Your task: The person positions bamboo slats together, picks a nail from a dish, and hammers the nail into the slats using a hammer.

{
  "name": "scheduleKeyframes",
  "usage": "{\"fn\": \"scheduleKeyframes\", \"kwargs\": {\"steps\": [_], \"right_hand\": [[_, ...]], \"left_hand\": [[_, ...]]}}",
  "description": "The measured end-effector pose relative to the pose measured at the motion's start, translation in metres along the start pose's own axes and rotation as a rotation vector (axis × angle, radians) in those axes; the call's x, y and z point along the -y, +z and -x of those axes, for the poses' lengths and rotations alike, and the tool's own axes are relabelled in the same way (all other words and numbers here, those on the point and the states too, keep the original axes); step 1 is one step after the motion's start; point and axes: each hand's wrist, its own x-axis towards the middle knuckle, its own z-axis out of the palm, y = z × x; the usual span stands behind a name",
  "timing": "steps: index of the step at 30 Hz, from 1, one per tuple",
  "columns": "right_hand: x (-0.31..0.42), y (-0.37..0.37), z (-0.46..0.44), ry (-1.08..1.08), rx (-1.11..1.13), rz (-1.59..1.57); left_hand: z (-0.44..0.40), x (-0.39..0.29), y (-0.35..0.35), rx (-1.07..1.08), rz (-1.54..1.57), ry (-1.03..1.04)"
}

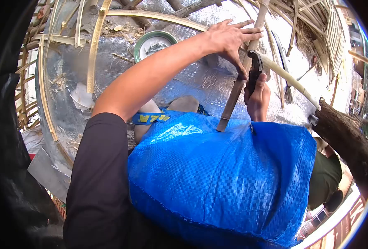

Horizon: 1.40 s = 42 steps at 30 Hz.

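A long bamboo strip [232, 103] runs from the blue woven sheet over my lap up past the top edge. Across its upper part lies my left hand [227, 39], fingers stretched out and spread, with the thumb touching the strip lower down. Close beside the strip, my right hand [258, 97] is closed around a dark tool with a hooked end [256, 64], thumb pressed along its side. How the tool meets the bamboo cannot be made out. The blue woven sheet [217, 174] covers my lap beneath both hands.
A green-rimmed bowl [140, 43] holding small pieces stands on the shiny ground sheet [117, 50]. Bamboo strips [93, 62] lie at left. A pale pole [291, 79] reaches toward a thick log [345, 133]. Another person's dark green clothing [327, 180] shows at right.
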Motion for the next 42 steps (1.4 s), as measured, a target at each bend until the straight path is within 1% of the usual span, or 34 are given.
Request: {"fn": "scheduleKeyframes", "kwargs": {"steps": [1,3,4,5,6,8,9,10,12,14,15,16,17,18,19,20,21,23,24,25,26,27,30,31,32,33,34,35,36,37,38,40,41,42], "right_hand": [[0.007,0.001,0.004,-0.003,-0.002,-0.017],[0.015,-0.006,0.007,-0.068,-0.029,-0.16],[0.016,-0.004,0.003,-0.173,-0.131,-0.258],[0.008,-0.012,0.001,-0.302,-0.077,-0.28],[-0.004,-0.012,-0.013,-0.294,-0.091,0.032],[0.001,-0.023,-0.025,0.064,0.04,0.268],[0.013,-0.027,-0.02,-0.007,-0.018,0.297],[0.034,-0.023,-0.013,-0.003,-0.193,0.04],[0.024,-0.028,-0.004,-0.344,-0.211,-0.466],[0.001,-0.017,-0.023,-0.256,-0.163,-0.035],[0.008,-0.02,-0.031,-0.043,-0.018,0.42],[0.015,-0.022,-0.028,-0.18,-0.131,0.484],[0.021,-0.031,-0.023,-0.127,-0.135,0.37],[0.024,-0.025,-0.032,-0.166,-0.126,0.355],[0.022,-0.02,-0.023,-0.283,-0.18,-0.114],[0.016,-0.019,-0.006,-0.363,-0.254,-0.576],[0.006,-0.018,-0.008,-0.345,-0.265,-0.57],[-0.013,-0.019,-0.035,-0.059,-0.052,0.253],[0.02,-0.018,-0.027,0.051,-0.154,0.239],[0.034,-0.018,-0.02,-0.104,-0.338,0.095],[0.021,-0.017,-0.036,-0.122,-0.321,0.08],[-0.011,-0.028,-0.035,-0.212,-0.184,-0.328],[0.013,-0.01,-0.02,-0.106,-0.182,0.333],[0.023,-0.01,-0.016,0.003,-0.065,0.336],[0.032,-0.01,-0.006,-0.013,-0.136,0.292],[0.033,-0.007,-0.002,-0.101,-0.17,-0.044],[0.034,-0.003,0.002,-0.202,-0.179,-0.376],[0.017,-0.004,-0.001,-0.339,-0.19,-0.488],[0.003,-0.008,-0.013,-0.342,-0.172,-0.254],[0.003,-0.01,-0.022,-0.258,-0.117,0.137],[0.006,-0.015,-0.021,-0.289,-0.117,0.418],[0.017,-0.013,-0.009,-0.118,-0.226,0.141],[0.019,-0.009,-0.002,-0.229,-0.241,-0.049],[0.021,-0.004,0.004,-0.345,-0.236,-0.234]], "left_hand": [[0.002,0.001,0.0,0.006,0.0,-0.003],[0.0,0.0,0.0,0.0,0.017,0.005],[0.0,0.0,0.001,0.003,0.021,0.004],[0.0,0.0,0.001,-0.014,0.019,0.009],[0.0,0.001,0.002,-0.032,0.014,0.015],[0.002,0.002,0.006,-0.014,0.05,-0.006],[-0.001,0.003,0.006,-0.015,0.068,-0.023],[-0.005,0.008,0.002,-0.026,0.056,-0.026],[0.0,0.005,0.003,-0.05,0.047,-0.006],[0.003,0.0,-0.001,-0.05,0.035,-0.005],[0.002,0.0,0.0,-0.059,0.034,-0.001],[0.002,-0.002,0.006,0.045,0.113,-0.012],[-0.006,0.006,0.006,0.115,0.166,-0.033],[0.001,0.003,0.004,-0.025,0.018,0.024],[0.002,0.003,-0.003,0.012,0.077,0.01],[0.004,0.001,0.001,-0.023,0.075,0.006],[0.0,0.004,0.004,-0.074,0.058,0.014],[0.001,0.003,0.015,-0.055,0.084,-0.005],[0.002,0.0,0.019,-0.012,0.106,0.029],[-0.002,0.005,0.004,-0.004,0.093,0.032],[0.004,0.0,-0.003,-0.019,0.031,-0.009],[0.007,0.0,0.0,0.006,0.05,-0.018],[0.004,0.0,-0.003,-0.017,0.078,-0.031],[0.003,0.002,0.0,-0.074,0.08,0.004],[-0.002,0.002,0.005,-0.068,0.066,0.022],[0.004,0.002,0.001,-0.042,0.051,0.02],[0.003,0.004,0.001,-0.064,0.059,0.039],[0.0,0.001,0.001,-0.006,0.07,-0.01],[0.004,-0.004,-0.001,0.009,0.064,-0.024],[0.004,-0.003,-0.006,0.007,0.034,-0.038],[0.0,0.003,0.004,-0.023,0.071,0.011],[-0.004,0.0,-0.001,-0.038,0.046,0.02],[0.002,0.0,-0.001,-0.012,0.044,0.011],[0.003,0.002,0.005,-0.045,0.056,0.014]]}}
